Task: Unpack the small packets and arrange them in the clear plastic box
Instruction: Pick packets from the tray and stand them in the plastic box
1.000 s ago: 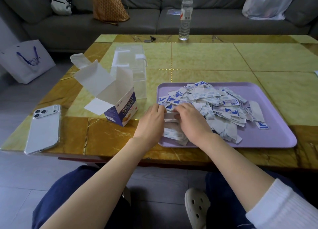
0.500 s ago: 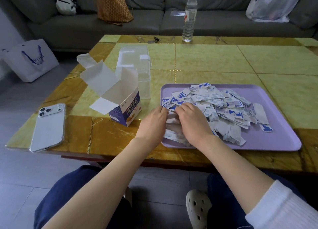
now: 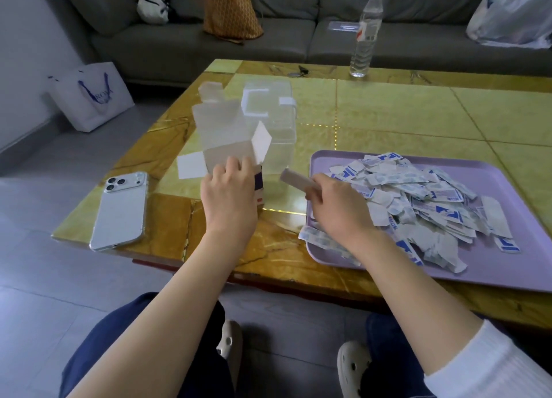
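The left hand (image 3: 229, 188) grips the near top edge of an opened cardboard carton (image 3: 227, 146), fingers curled over the wall. The right hand (image 3: 337, 208) pinches a small bundle of packets (image 3: 297, 180) between thumb and fingers. The bundle's long axis runs up and to the left, away from the palm, and its free end points at the gap between the carton and the clear plastic box (image 3: 270, 119).

That box stands on the desk (image 3: 403, 113) just behind the carton, forward and slightly left of the right hand, which is the one placed to deliver. Its walls are hard to read, so it cannot be told whether the lid is open.

The loose pile of packets (image 3: 418, 197) lies on the purple tray (image 3: 507, 278), right of both hands. A phone (image 3: 119, 211) rests near the desk's left edge.
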The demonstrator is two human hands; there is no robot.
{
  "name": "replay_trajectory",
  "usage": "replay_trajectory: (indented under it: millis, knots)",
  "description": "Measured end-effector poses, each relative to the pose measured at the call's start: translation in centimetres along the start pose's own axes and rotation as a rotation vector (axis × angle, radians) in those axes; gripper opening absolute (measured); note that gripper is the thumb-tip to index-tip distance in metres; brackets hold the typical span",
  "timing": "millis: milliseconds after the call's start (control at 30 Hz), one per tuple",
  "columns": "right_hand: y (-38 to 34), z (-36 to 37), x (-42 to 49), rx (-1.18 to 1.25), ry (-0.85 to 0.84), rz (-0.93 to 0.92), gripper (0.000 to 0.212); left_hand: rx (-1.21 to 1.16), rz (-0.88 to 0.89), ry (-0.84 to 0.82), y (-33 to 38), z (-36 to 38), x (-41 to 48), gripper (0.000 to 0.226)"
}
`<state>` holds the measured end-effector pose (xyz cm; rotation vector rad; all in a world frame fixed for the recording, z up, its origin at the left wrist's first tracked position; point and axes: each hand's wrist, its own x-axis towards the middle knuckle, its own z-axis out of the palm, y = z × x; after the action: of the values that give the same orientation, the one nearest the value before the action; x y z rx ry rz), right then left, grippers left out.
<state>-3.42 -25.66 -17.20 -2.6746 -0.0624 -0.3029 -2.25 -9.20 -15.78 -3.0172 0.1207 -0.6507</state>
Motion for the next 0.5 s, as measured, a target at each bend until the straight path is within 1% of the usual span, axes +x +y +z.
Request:
replay_trajectory:
  millis: [67, 167, 333, 433, 500]
  knots:
    - [-0.4, 0.2, 0.2, 0.088, -0.003, 0.009, 0.018, -0.025, -0.025, -0.017, -0.8, 0.2, 0.4, 0.017]
    - [-0.8, 0.6, 0.7, 0.265, 0.009, 0.046, 0.015, -0.03, -0.091, -0.004, -2.0, 0.2, 1.0, 0.014]
    - [-1.0, 0.9, 1.5, 0.523, 0.033, 0.163, 0.012, -0.048, -0.197, -0.027, -3.6, 0.0, 1.9, 0.021]
    - [-1.0, 0.7, 1.6, 0.631, 0.041, 0.21, 0.013, -0.068, -0.192, -0.035, -3.6, -0.1, 1.9, 0.027]
    - [-0.9, 0.5, 1.6, 0.685, 0.035, 0.222, 0.014, -0.125, -0.15, 0.028, -3.3, -0.2, 1.6, 0.038]
